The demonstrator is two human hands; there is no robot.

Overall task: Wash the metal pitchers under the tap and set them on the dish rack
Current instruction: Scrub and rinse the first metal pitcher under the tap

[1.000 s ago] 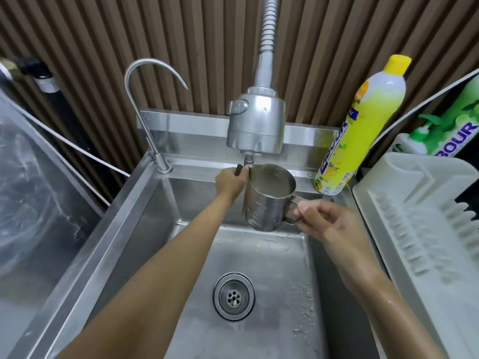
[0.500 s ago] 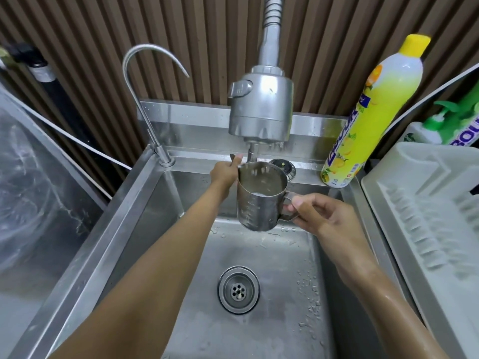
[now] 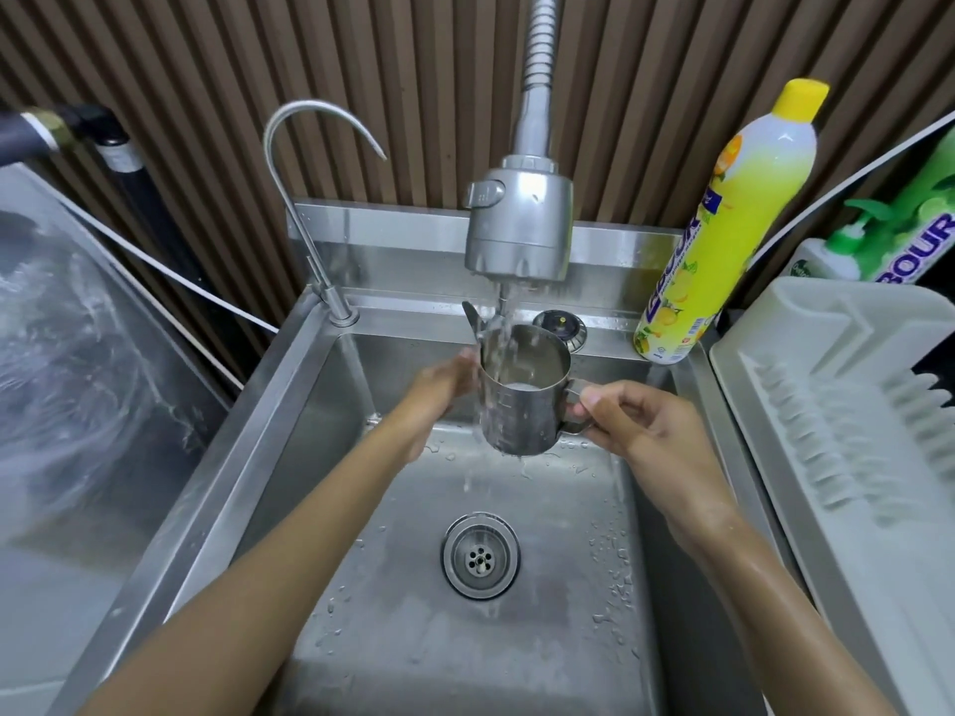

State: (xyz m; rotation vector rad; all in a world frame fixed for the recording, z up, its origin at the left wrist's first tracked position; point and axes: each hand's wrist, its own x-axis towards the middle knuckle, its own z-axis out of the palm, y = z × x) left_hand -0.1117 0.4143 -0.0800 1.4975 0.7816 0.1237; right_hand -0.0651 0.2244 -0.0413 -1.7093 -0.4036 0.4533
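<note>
- Steel sink (image 3: 289,457), wet floor, droplets scattered around the drain (image 3: 480,555); both forearms reach in over it from the near edge.
- Right hand (image 3: 635,431) closed on the pitcher (image 3: 522,400) handle, thumb on top; pinch at the handle keeps the body clear for rinsing.
- Pitcher upright, mouth up, held above the sink floor, well above the drain, so runoff falls straight into the basin.
- Left hand (image 3: 439,385) cupped against the pitcher's left side, fingers partly hidden behind the wall; looks like steadying or rubbing, cannot tell how tight.
- Water (image 3: 498,323) runs from the tap (image 3: 519,224) into the pitcher near its left rim; some streams down the outside and drips off the base.
- Pitcher sits directly under the tap head, likely so it fills and flushes.
- Tap lever (image 3: 473,315) just behind the left hand, untouched now.
- Thin gooseneck spout (image 3: 310,162) at back left, dry, not in use.
- Yellow soap bottle (image 3: 723,224) on the back ledge, right.
- Rack (image 3: 827,405) beside the sink on the right, near the right hand; no pitcher visible on it.
- Judgement: rinse step underway, racking not yet done.
</note>
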